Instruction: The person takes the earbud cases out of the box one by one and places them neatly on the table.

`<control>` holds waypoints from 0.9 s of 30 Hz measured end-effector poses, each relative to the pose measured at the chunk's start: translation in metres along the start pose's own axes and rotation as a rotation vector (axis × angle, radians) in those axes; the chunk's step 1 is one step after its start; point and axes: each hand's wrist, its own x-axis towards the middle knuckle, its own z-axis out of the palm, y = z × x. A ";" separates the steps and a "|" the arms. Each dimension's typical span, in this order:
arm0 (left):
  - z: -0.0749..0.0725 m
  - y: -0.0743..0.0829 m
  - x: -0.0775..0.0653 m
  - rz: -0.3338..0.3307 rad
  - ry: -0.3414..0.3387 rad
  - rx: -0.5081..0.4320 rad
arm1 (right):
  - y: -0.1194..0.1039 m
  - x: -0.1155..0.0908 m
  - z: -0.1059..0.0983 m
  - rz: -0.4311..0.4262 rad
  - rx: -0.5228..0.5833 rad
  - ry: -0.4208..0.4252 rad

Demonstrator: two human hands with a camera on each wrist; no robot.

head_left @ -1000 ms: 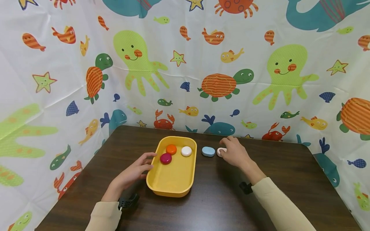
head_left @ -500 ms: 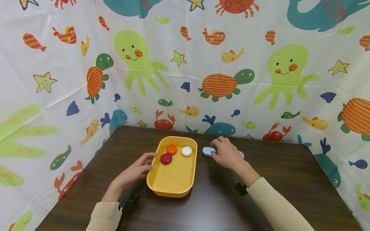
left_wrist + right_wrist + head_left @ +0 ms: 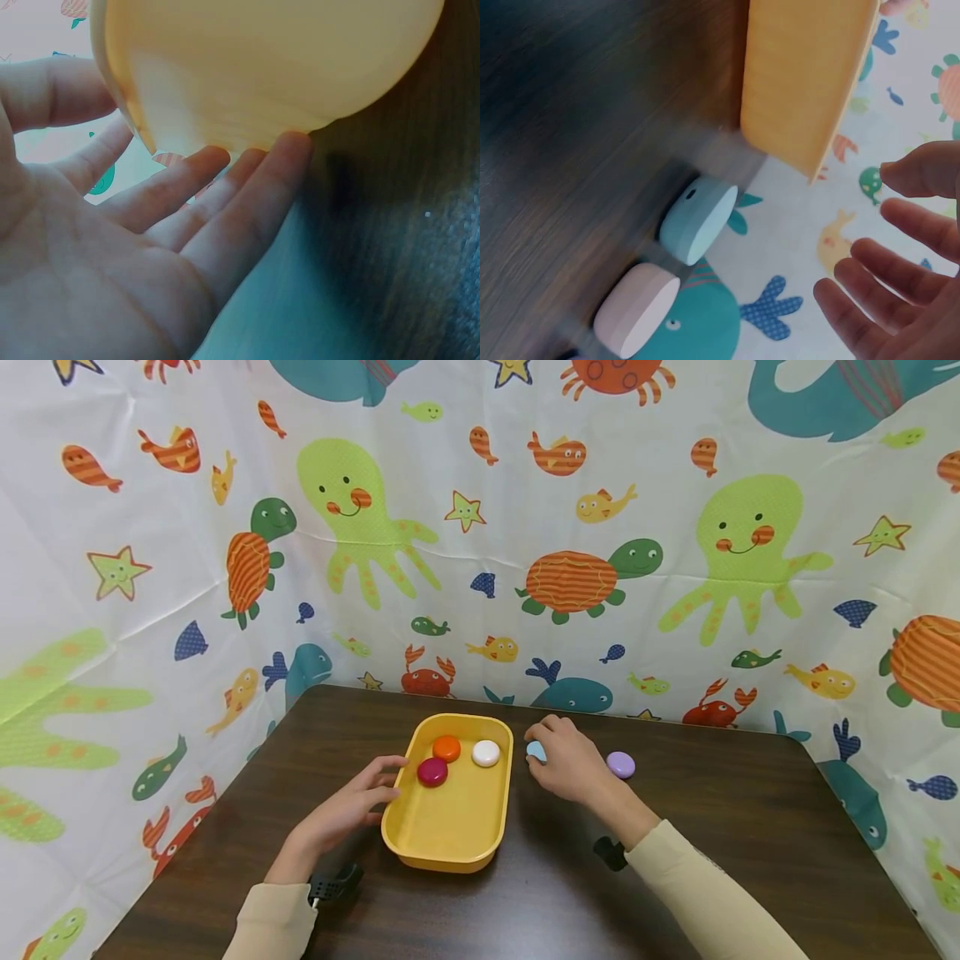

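Note:
My left hand [image 3: 347, 803] rests its fingertips against the left side of a yellow plastic tray [image 3: 442, 843]; in the left wrist view these fingers [image 3: 262, 195] are fairly straight. An orange disc [image 3: 446, 748], a crimson disc [image 3: 432, 772] and a white disc [image 3: 486, 753] lie inside the tray. My right hand [image 3: 566, 762] hovers at the pale blue oval piece [image 3: 536, 752], partly covering it. The right wrist view shows that hand holding nothing, its fingers relaxed and apart from the blue piece. A pale pink oval piece [image 3: 637, 311], hidden in the head view, sits beside the blue one.
A purple rounded piece [image 3: 621, 765] lies right of my right hand. The dark wooden table [image 3: 735, 827] meets a white sea-animal curtain [image 3: 450, 635] along its back and left edges. Each wrist carries a black band [image 3: 333, 883].
My right hand has moved left, from over the pale pink piece to the pale blue one, uncovering the purple piece. The left hand and the tray have stayed in place.

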 end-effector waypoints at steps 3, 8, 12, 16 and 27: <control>0.000 0.000 0.000 0.000 0.001 0.001 | -0.004 0.003 0.001 -0.013 0.000 0.002; -0.001 0.001 0.000 0.000 0.007 0.004 | -0.012 0.009 0.001 -0.030 -0.002 0.008; -0.001 0.001 0.000 0.000 0.010 0.008 | -0.017 0.014 0.000 -0.044 0.001 0.014; -0.002 0.000 0.000 -0.005 0.013 0.009 | -0.021 0.017 0.001 -0.056 0.010 0.011; 0.000 -0.001 0.002 0.004 0.001 -0.002 | -0.031 0.029 0.003 -0.044 -0.033 -0.021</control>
